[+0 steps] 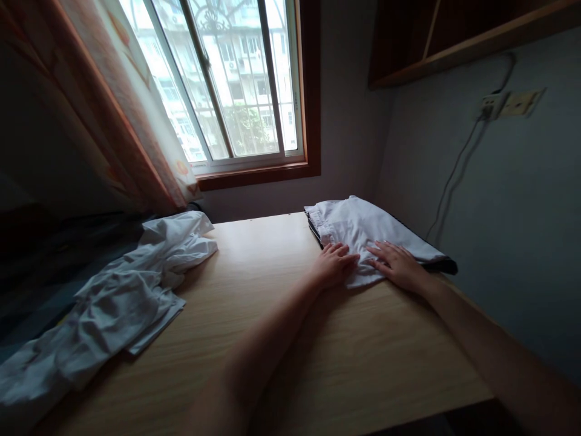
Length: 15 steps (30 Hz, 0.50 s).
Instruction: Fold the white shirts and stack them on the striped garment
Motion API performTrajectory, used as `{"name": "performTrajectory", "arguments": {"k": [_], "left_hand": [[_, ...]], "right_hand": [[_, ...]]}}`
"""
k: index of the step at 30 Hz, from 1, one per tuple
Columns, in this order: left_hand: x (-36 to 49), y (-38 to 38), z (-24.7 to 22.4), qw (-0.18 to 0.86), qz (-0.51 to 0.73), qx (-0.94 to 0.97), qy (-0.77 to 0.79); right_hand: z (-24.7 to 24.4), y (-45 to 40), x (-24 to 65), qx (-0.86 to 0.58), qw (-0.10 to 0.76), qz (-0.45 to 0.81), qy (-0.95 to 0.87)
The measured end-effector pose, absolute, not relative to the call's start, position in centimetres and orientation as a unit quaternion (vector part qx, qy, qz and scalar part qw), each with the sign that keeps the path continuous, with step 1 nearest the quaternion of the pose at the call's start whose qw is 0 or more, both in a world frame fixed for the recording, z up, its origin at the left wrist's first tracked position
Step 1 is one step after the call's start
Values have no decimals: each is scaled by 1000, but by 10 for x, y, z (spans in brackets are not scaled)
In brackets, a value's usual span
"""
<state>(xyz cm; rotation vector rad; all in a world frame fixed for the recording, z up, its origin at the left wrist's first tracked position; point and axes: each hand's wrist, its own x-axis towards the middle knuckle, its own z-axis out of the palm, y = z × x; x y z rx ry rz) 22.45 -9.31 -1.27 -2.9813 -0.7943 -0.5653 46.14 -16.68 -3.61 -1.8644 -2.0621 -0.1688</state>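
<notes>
A white folded garment (363, 221) with a gathered, elastic-looking waistband lies at the far right of the wooden table (254, 315). Beneath it a dark cloth (442, 265) shows along the edges. My left hand (334, 265) rests on the garment's near left edge, palm down with its fingers stretched out. On the same white cloth, a little to the right, my right hand (399, 266) lies flat with fingers spread. Neither hand grips the fabric. What lies under my palms is hidden.
Crumpled white clothes (122, 303) lie along the table's left side. A window (227, 85) with a patterned curtain (109, 103) is behind the table. On the right wall a cord (454, 169) hangs from a socket (492, 108), below a wooden shelf (472, 48).
</notes>
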Motion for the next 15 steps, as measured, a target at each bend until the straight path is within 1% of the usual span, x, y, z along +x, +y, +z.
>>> {"name": "performTrajectory", "arguments": {"k": [3,5,7,9,12,15], "left_hand": [[219,-103,2,19,-154,-960,-233],[209,-113,13,26,-135,-966,-220],[192,-125,20,33,-130,-968,-210],[170,-137,23,35,-131,-969,-204],[127,-153,25,29,-130,-963,-232],[78,-156,31,41,-135,-939,-312]], "right_hand": [[-35,-170,455,-636,198,-73,-742],[-34,-172,451,-612,196,-74,-763],[-32,-173,447,-595,198,-72,-776],[-28,-174,445,-577,218,-76,-783],[-22,-176,445,-536,259,-79,-799],[-15,-176,446,-509,295,-81,-805]]}}
